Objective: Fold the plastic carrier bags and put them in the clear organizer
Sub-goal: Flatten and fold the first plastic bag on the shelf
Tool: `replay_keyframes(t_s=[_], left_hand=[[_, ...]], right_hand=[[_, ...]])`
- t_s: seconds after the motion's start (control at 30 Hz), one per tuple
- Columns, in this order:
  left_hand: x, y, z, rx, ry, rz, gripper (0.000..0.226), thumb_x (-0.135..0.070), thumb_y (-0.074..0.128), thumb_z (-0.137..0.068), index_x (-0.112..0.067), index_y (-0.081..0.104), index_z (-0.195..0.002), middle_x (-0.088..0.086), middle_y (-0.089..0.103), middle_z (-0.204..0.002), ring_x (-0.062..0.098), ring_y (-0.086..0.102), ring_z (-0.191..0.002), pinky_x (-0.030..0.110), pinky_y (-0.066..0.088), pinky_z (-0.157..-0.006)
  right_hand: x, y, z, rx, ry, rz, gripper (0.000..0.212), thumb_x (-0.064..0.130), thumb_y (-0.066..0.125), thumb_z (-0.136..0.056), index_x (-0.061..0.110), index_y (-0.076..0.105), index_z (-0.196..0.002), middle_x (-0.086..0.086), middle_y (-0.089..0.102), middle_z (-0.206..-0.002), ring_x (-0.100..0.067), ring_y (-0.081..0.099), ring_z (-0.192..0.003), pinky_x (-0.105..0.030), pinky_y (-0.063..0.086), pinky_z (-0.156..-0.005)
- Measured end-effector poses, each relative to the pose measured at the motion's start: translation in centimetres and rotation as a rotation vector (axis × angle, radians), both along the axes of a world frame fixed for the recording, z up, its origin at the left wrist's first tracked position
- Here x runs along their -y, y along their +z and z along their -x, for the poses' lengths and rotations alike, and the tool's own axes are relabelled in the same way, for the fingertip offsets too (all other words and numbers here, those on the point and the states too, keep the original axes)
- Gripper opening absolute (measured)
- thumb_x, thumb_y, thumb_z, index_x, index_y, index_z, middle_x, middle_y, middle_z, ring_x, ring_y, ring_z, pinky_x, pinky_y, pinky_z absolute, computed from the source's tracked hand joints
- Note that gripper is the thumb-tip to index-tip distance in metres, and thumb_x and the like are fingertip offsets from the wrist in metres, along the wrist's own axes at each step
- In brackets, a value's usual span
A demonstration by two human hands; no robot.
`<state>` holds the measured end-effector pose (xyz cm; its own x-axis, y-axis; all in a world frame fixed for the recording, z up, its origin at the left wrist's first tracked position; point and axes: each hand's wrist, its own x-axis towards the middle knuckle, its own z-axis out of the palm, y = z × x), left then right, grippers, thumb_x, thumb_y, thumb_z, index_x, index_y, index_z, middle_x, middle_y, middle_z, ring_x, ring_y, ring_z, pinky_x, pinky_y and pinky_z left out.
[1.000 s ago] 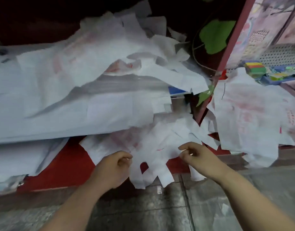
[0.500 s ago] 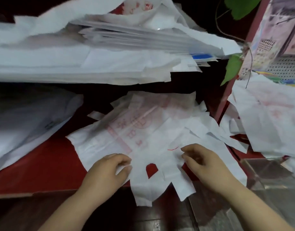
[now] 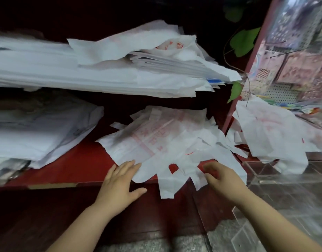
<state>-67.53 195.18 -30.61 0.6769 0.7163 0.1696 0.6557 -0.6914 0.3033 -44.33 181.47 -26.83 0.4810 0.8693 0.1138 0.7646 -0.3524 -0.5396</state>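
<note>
1. several carrier bags (image 3: 162, 140), white with red print, unfolded on red shelf (image 3: 75, 164), handles over near edge; clear organizer (image 3: 276, 171) just beside, to the right.
2. step, by judgement: squaring up top bag before folding; next: handles aligned, then first fold.
3. left hand (image 3: 120, 180): fingers straight, flat against bag's near edge.
4. right hand (image 3: 220, 177): fingers curled, pinching a handle strip.

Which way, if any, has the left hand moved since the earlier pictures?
Yes. The left hand has drawn back towards the person, now straddling the red shelf's front edge, and opened flat.
</note>
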Motion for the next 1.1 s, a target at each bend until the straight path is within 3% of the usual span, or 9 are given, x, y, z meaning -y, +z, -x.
replay_keyframes(t_s=[0.1,0.3,0.53,0.7,0.8,0.9,0.97,1.03,1.1], left_hand=[[0.3,0.1,-0.1,-0.073,-0.005,-0.012,0.053,-0.043,0.038,-0.096,-0.031,0.021,-0.145,-0.012,0.016,-0.153,0.003,0.01,-0.14,0.025,-0.004,-0.112],[0.1,0.2,0.0,-0.03,-0.019,-0.05,0.043,-0.028,0.038,-0.099,-0.032,0.032,-0.141,-0.012,0.025,-0.151,0.004,0.017,-0.139,0.026,0.002,-0.113],[-1.7,-1.8,0.2,0.182,-0.102,-0.12,0.035,-0.033,0.041,-0.098,-0.028,0.05,-0.131,-0.012,0.042,-0.142,0.002,0.031,-0.133,0.018,0.009,-0.108],[-2.8,-3.6,0.0,0.354,-0.087,-0.153,0.038,-0.043,0.046,-0.08,-0.021,0.076,-0.084,-0.003,0.072,-0.096,0.016,0.067,-0.095,0.032,0.031,-0.097],[-3.3,-4.0,-0.3,0.383,-0.119,-0.188,0.046,-0.053,0.037,-0.084,-0.027,0.075,-0.077,-0.01,0.072,-0.087,0.007,0.065,-0.091,0.025,0.03,-0.093],[-3.5,-3.9,-1.0,0.417,-0.126,-0.183,0.065,-0.056,0.018,-0.095,-0.029,0.075,-0.076,-0.013,0.071,-0.084,0.003,0.05,-0.093,0.023,0.028,-0.085],[-3.5,-3.8,-1.5,0.421,-0.129,-0.223,0.068,-0.056,0.016,-0.095,-0.028,0.074,-0.074,-0.013,0.069,-0.081,0.004,0.047,-0.088,0.017,0.025,-0.077],[-3.6,-3.6,-1.6,0.394,-0.133,-0.225,0.062,-0.058,0.024,-0.093,-0.026,0.074,-0.076,-0.012,0.068,-0.082,0.004,0.046,-0.086,0.014,0.021,-0.075],[-3.8,-3.6,-1.3,0.375,-0.129,-0.237,0.046,-0.056,0.041,-0.081,-0.024,0.074,-0.081,-0.013,0.066,-0.084,0.002,0.045,-0.086,0.015,0.021,-0.075]], right_hand=[[2.4,0.7,1.7,-0.016,-0.04,-0.021,0.027,0.012,0.054,-0.089,0.014,0.059,-0.114,0.002,0.062,-0.11,-0.013,0.057,-0.102,-0.018,0.038,-0.083],[4.7,1.6,4.8,0.048,-0.02,0.008,0.026,0.015,0.053,-0.09,0.018,0.058,-0.115,0.006,0.061,-0.109,-0.009,0.056,-0.102,-0.018,0.04,-0.087],[2.8,0.5,6.1,0.074,-0.036,0.008,0.027,0.015,0.052,-0.09,0.015,0.057,-0.116,0.006,0.059,-0.108,-0.012,0.057,-0.1,-0.022,0.041,-0.088],[-0.7,-0.7,3.2,0.114,-0.03,-0.022,0.031,0.011,0.052,-0.09,0.012,0.056,-0.121,-0.001,0.057,-0.122,-0.016,0.052,-0.111,-0.018,0.035,-0.088],[-3.8,-1.1,1.4,0.23,0.078,-0.036,0.035,0.013,0.053,-0.089,0.011,0.053,-0.125,0.0,0.053,-0.13,-0.017,0.047,-0.12,-0.009,0.026,-0.083],[-6.5,-1.6,1.8,0.245,0.281,-0.106,0.046,0.035,0.052,-0.083,0.014,0.054,-0.124,0.002,0.053,-0.129,-0.014,0.045,-0.121,-0.001,0.019,-0.087],[-7.9,-2.2,3.0,0.267,0.438,-0.079,0.058,0.05,0.048,-0.075,0.015,0.058,-0.121,0.002,0.059,-0.121,-0.016,0.054,-0.112,-0.012,0.032,-0.092],[-8.7,-3.4,3.8,0.417,0.57,-0.074,0.058,0.056,0.047,-0.071,0.017,0.062,-0.111,0.003,0.066,-0.106,-0.019,0.064,-0.093,-0.025,0.048,-0.078],[-9.3,-4.3,4.1,0.525,0.613,-0.106,0.047,0.053,0.044,-0.069,0.021,0.066,-0.096,0.007,0.068,-0.092,-0.016,0.065,-0.077,-0.021,0.052,-0.063]])
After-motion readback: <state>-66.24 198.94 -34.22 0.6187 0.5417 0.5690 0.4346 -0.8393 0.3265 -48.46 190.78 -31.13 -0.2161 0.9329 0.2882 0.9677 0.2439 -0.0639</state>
